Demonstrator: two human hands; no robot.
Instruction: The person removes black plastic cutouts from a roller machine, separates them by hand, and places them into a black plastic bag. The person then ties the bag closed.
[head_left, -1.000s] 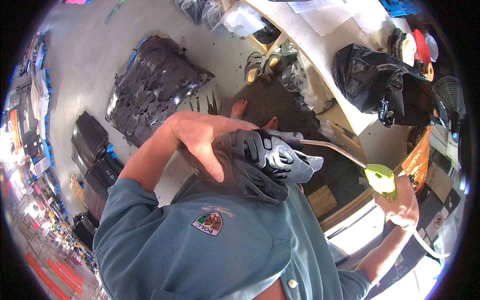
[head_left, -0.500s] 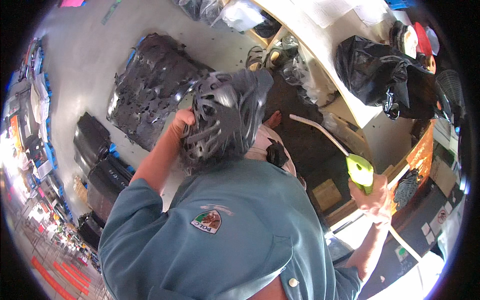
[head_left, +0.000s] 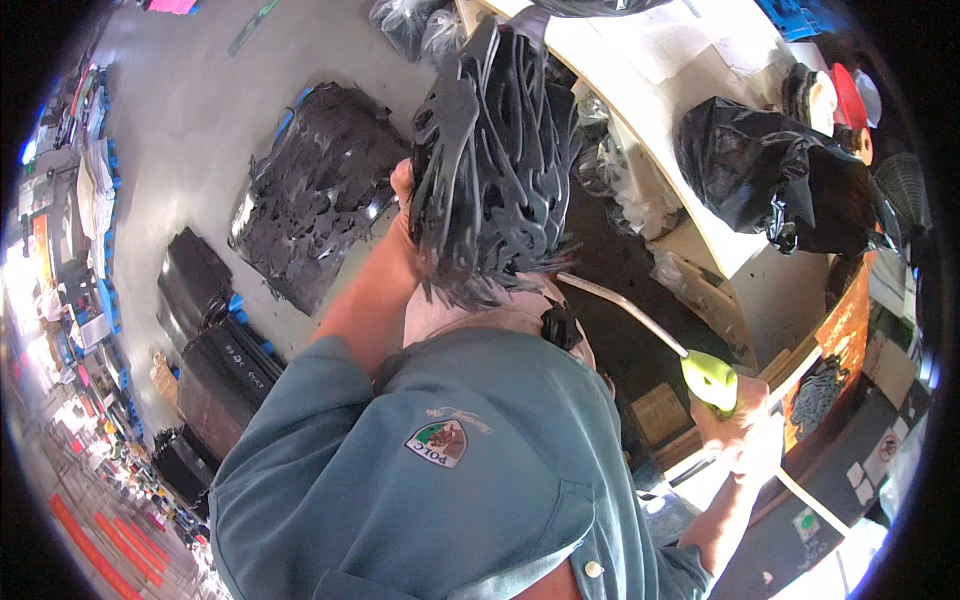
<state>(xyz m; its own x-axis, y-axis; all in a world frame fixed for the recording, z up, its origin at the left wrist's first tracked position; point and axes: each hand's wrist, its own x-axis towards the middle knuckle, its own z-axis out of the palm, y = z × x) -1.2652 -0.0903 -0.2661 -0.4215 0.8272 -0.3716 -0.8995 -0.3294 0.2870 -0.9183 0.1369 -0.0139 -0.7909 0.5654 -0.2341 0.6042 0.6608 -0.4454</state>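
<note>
A bundle of black die-cut sheets point(head_left: 490, 160), full of long openings, is held up in front of my chest. My left hand point(head_left: 402, 190) is closed on its left edge; most of the fingers are hidden behind it. My right hand point(head_left: 738, 420) wraps round the yellow-green handle of an air blow gun point(head_left: 712, 380). Its long bent metal tube point(head_left: 625, 308) points at the bundle's lower part, and a pale hose point(head_left: 812, 500) trails from behind my hand.
Black cut sheets and scraps point(head_left: 315, 190) lie piled at the left, beyond stacked black sheets point(head_left: 215, 360). A pale curved tabletop point(head_left: 650, 130) at the right bears a black plastic bag point(head_left: 765, 165). Below it are a cardboard piece point(head_left: 658, 412) and clear plastic bags point(head_left: 630, 185).
My left hand has raised the bundle up and to the right, and it hangs more upright. The blow gun has shifted slightly down and left, its tube tip now near the bundle's lower edge.
</note>
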